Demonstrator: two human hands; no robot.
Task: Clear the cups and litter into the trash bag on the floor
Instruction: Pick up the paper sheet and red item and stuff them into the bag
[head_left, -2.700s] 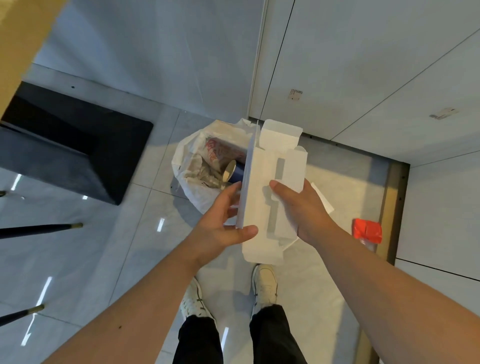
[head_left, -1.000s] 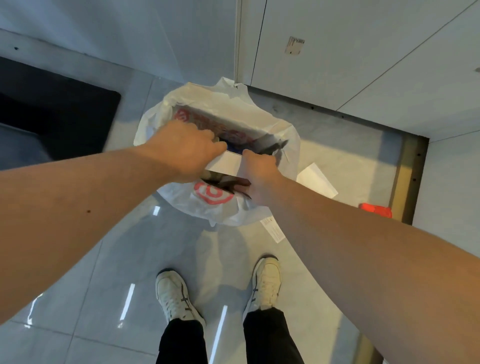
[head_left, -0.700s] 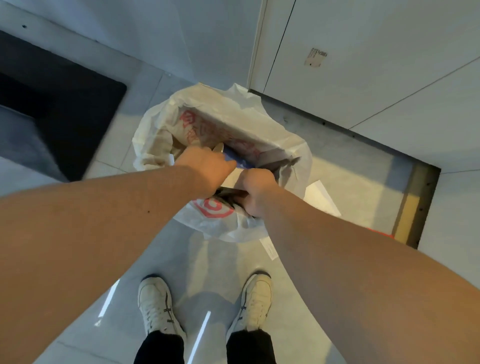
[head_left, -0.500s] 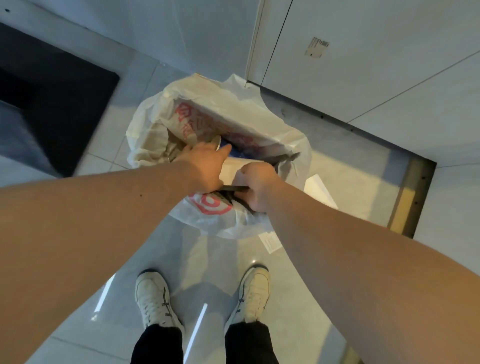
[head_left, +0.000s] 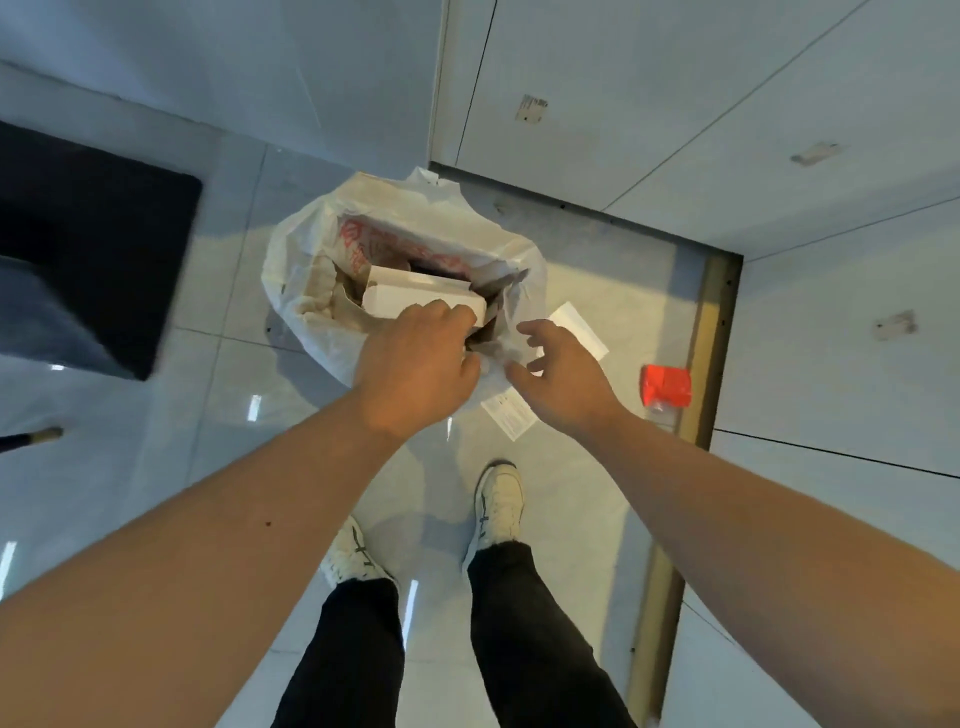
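Half a second ago both hands were pressed together over the mouth of the trash bag, pushing the white cardboard box down; now they have drawn back and apart, and the box lies uncovered inside.

At the left edge of the frame sits a dark mat (head_left: 88, 244) on the glossy tiled floor (head_left: 171, 415). Right of it, in the upper centre, the white plastic trash bag (head_left: 301, 291) with red print stands open on the floor against the foot of the pale wall panels (head_left: 649, 104). The white box (head_left: 421, 299) rests flat in the bag's mouth, on top of crumpled brownish paper (head_left: 332, 299).

The left hand (head_left: 415, 369) hovers at the near rim of the bag, knuckles up, fingers curled loosely inward with their tips at the box's near edge; whether they pinch anything cannot be told. The right hand (head_left: 558, 376) is just beside it to the right, clear of the bag, fingers spread and empty, palm turned toward the bag.

Under the right hand a small printed slip (head_left: 509, 415) lies on the floor, and a white sheet of paper (head_left: 579, 330) lies beyond its fingertips. Farther right, near a brass floor strip (head_left: 711, 343), sits a red packet (head_left: 667, 385). At bottom centre are the person's white sneakers (head_left: 498, 504) and black trousers (head_left: 524, 623).
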